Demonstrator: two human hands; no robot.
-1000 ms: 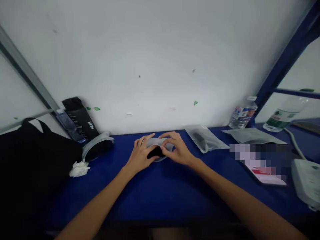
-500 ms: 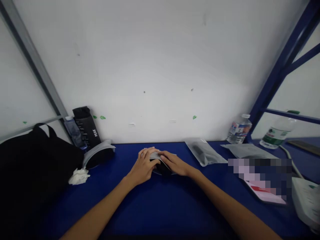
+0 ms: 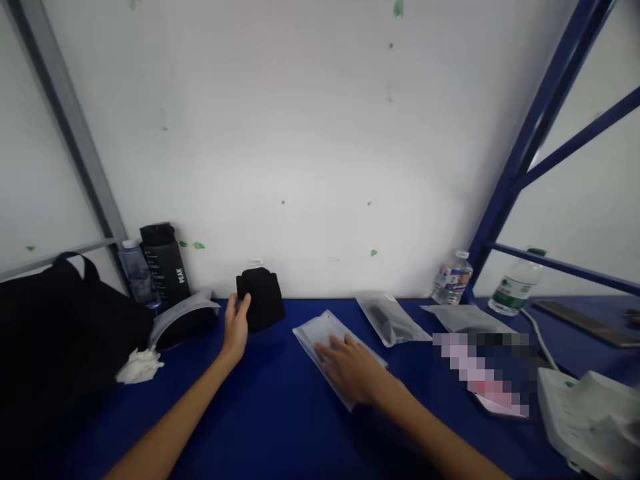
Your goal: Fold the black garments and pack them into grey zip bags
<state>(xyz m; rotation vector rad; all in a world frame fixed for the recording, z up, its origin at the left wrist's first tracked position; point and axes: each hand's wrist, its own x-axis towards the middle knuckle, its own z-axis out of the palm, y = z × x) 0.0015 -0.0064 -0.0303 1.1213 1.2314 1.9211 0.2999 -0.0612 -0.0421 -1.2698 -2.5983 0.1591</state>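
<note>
Fig.: frosted zip bag [image 3: 314,335], flat, approx. empty, on blue tabletop [image 3: 283,407]; R hand [image 3: 350,370] palm-down on it, ungripped. Black folded cloth [image 3: 261,300] upright; L hand [image 3: 235,327] open, fingers at its edge.

Under my right grip [image 3: 350,370] lay a frosted, translucent plastic sleeve [image 3: 325,330], smooth with a faint gloss. Just beside my left grip [image 3: 236,327] stood a black cloth bundle [image 3: 261,300], matt and soft-looking. Below both grips, the blue tabletop [image 3: 285,420] looked smooth and matt.
</note>
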